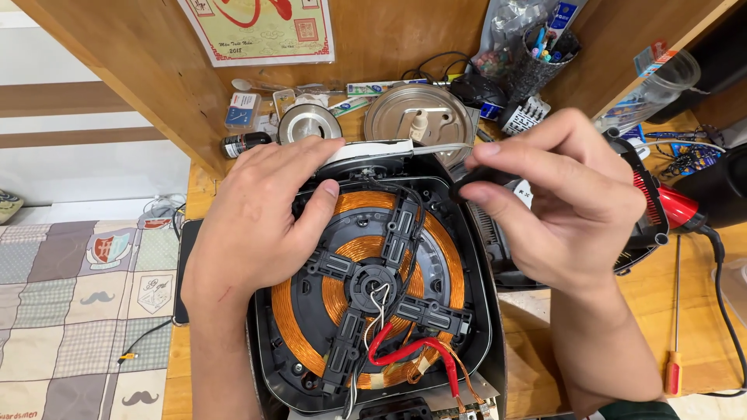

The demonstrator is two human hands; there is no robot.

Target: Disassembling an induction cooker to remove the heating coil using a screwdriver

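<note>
Left hand [261, 218] lies flat, fingers spread, on the opened cooker base [373, 295], copper coil [366, 257] just right of it. Right hand [564, 210] pinches a small black part [476, 180] over the base's upper right edge. Wooden desk [537, 365] underneath; cluttered wood shelf w/ round metal lids [416, 117] above both hands; patchwork cloth [78, 311] far left.

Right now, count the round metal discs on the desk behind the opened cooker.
2: a small metal disc above the left hand, a larger metal disc right of it. Clutter may hide others.
</note>
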